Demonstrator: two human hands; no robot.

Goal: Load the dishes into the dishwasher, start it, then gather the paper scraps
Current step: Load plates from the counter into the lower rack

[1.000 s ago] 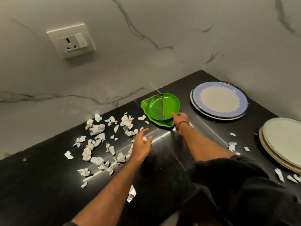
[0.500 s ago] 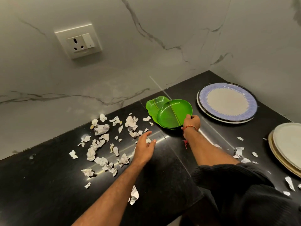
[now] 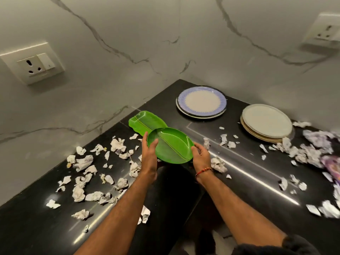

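Both hands, left hand point(image 3: 150, 155) and right hand point(image 3: 200, 155), grip the green plate point(image 3: 171, 146) by its edges, fingers curled; loading step, next carry it to the dishwasher.

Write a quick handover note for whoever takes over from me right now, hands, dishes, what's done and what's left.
Left hand and right hand both hold the round green plate by its rim, lifted above the black counter.
The leaf-shaped green plate lies on the counter behind it.
The blue-rimmed plate stack and beige plate stack sit at the back corner, not loaded.
Paper scraps lie scattered across the counter, ungathered.
Dishwasher not in view.
Left: load all dishes, start it, gather scraps.
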